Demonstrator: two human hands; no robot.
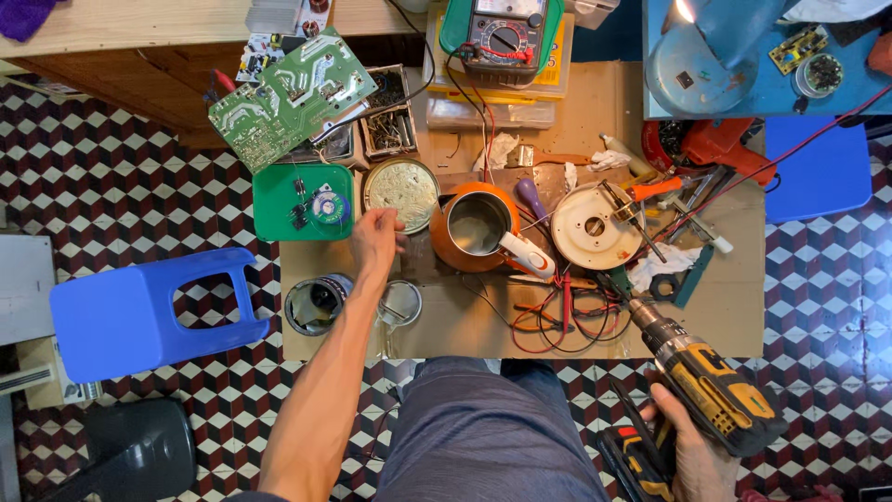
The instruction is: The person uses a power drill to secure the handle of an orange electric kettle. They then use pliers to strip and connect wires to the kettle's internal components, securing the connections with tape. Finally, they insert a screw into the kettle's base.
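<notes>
Drill: yellow and black cordless drill (711, 386), lower right of the frame, chuck pointing up and left toward the cardboard mat (465, 325).
Right hand: the right hand (692, 451) is wrapped round the drill's grip from below, fingers closed on it.
Left hand: the left hand (376, 237) reaches to the middle of the frame, just below the round metal lid (400, 192) and left of the orange kettle (474, 226); fingers loosely curled, and whether it touches or holds anything I cannot tell.
Handling: the drill looks heavy at the battery end and rigid, so it is best taken at the grip, as here, away from the chuck. The kettle seems a stiff, smooth shell, probably slippery; its white handle (528, 256) is the likely hold.
Near the kettle: white round base plate (592, 226) to its right, red and black test leads (567, 316) below.
Packages and labels: green square tray (279, 200) with small parts, left of the lid; green circuit board (291, 98) at upper left; green-cased meter (502, 33) at top centre on a yellow package; clear plastic box (488, 113) beneath it.
Also: blue stool (139, 311) at left, open tin can (313, 305) by the forearm.
</notes>
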